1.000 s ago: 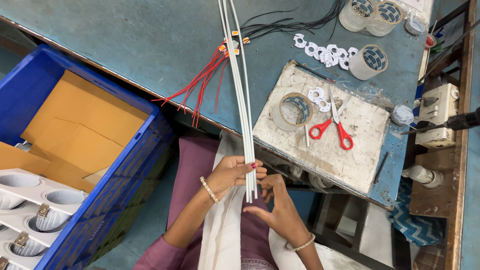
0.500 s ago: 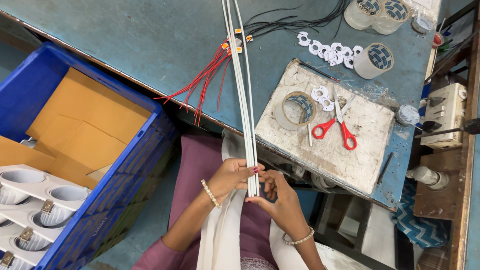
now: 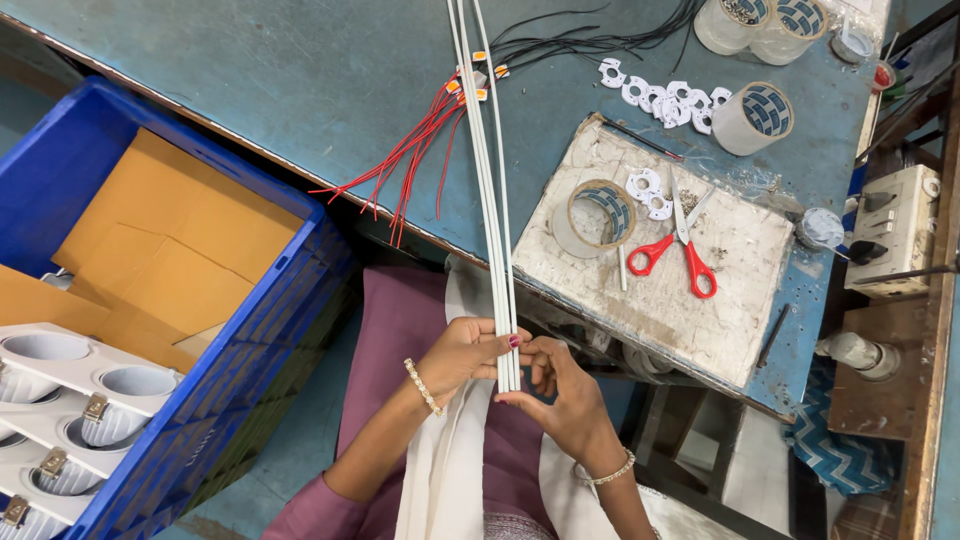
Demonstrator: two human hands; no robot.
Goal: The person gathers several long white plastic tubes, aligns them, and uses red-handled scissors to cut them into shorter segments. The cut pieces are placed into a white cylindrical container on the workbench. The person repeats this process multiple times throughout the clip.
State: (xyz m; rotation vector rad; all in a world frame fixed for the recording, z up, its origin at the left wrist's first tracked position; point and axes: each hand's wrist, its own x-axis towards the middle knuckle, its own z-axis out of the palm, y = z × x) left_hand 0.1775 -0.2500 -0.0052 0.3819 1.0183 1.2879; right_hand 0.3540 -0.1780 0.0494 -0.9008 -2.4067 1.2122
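Landmark: white board (image 3: 690,300) lying on the blue desk (image 3: 250,90).

Left hand (image 3: 465,355) and right hand (image 3: 565,400) sit just below the board's lower-left corner, off the desk edge, over the lap. Both hands' grip is clamped on the near ends of a bundle of long white strips (image 3: 490,190); the strips run up past the board's left side and across the desk.

On the board: tape roll (image 3: 598,215), red scissors (image 3: 685,255).

Left of the board, beside the strips: red wires (image 3: 410,150).

Far left of the board: blue crate (image 3: 200,330).
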